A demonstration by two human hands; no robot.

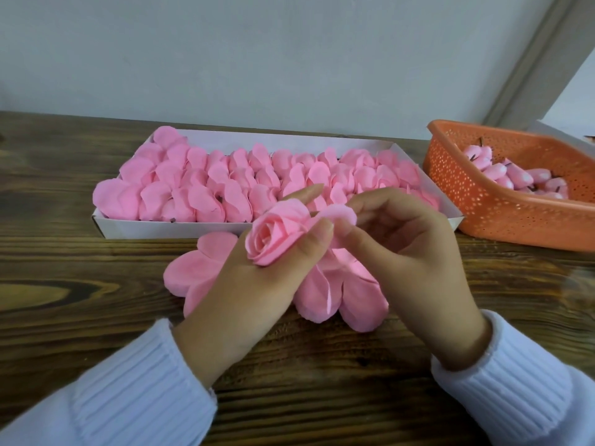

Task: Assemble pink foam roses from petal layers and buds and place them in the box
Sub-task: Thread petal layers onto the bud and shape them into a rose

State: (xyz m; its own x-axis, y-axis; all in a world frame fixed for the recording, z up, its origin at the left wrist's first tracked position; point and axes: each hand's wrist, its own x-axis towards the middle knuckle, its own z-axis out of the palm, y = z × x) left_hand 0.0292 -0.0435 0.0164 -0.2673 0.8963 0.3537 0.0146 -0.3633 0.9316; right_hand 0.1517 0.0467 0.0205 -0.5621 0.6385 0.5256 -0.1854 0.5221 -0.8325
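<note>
My left hand (254, 284) holds a pink foam rose (273, 238) between thumb and fingers, its spiral centre facing me. My right hand (415, 252) pinches an outer petal (338, 217) of that rose at its right side. Under both hands lie flat pink petal layers (341, 291) on the wooden table, one spread out to the left (193, 268). Behind them stands a long white box (135, 228) packed with several pink roses (231, 185).
An orange perforated plastic basket (476, 194) at the right holds several pink buds (505, 175) with dark stems. A pale wall rises behind the table's far edge. Bare wood table (48, 284) shows at the left and near my white sleeves.
</note>
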